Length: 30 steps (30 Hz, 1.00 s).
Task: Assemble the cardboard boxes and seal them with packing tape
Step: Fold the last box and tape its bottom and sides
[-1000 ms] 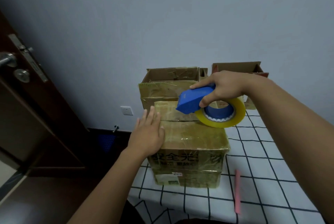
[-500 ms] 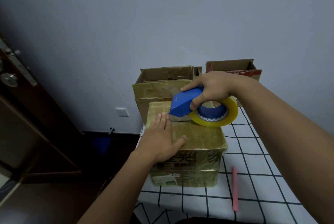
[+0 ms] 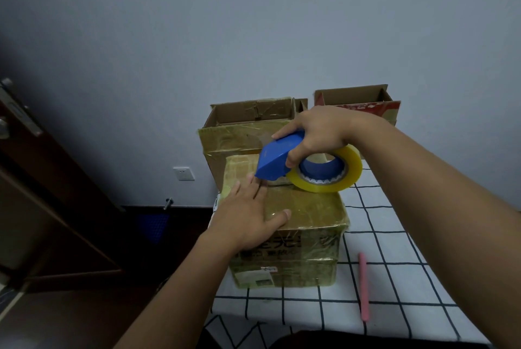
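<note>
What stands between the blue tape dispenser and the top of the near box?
The left hand lies flat on the box top, its fingertips just under the tape dispenser nose. Nothing else visible intervenes.

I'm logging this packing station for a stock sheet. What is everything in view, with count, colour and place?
Closed cardboard box: one, brown under yellowish tape, near table edge, in front.
Open cardboard boxes: two, brown, behind it by the wall; the left one, the right one with red print.
Tape dispenser: one, blue, over the closed box's top.
Packing tape roll: one, yellowish, on the dispenser.
Pink stick: one, on the tablecloth right of the closed box; what it is I cannot tell.
Tablecloth: one, white with dark grid.
Wall socket: one, white, low on the wall.
Door: one, dark brown, left.
Left hand: flat on the closed box's top.
Right hand: grips the dispenser.
</note>
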Motion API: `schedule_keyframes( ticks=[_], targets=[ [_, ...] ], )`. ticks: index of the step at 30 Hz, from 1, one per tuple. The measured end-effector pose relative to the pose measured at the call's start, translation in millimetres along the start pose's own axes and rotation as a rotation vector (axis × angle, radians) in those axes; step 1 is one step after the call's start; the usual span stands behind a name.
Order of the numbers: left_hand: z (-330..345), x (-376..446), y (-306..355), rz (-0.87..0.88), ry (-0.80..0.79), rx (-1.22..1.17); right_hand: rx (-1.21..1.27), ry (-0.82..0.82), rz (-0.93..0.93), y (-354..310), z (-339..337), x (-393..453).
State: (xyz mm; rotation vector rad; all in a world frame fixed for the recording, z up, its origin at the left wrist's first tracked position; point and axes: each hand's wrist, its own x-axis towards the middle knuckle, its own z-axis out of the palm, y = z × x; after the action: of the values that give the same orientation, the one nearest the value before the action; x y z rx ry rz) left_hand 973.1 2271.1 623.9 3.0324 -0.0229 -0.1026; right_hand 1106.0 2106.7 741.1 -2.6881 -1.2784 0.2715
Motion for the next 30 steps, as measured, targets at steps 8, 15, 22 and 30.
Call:
schedule_keyframes(
  ticks=[8,15,22,30],
  targets=[
    [14.5,7.3,8.9,0.013,0.103,-0.018,-0.011,-0.023,0.030,-7.0,-1.6,1.8],
    [15.1,10.0,4.6,0.026,0.081,-0.066,0.011,-0.046,0.018,-1.6,-4.8,-1.7],
    [7.4,9.8,9.9,0.028,0.101,-0.107,0.073,-0.059,0.022,20.4,-14.3,-20.3],
    [10.7,10.9,5.7,0.016,0.043,-0.076,0.095,-0.137,0.060,34.8,-21.6,-28.6]
  ],
)
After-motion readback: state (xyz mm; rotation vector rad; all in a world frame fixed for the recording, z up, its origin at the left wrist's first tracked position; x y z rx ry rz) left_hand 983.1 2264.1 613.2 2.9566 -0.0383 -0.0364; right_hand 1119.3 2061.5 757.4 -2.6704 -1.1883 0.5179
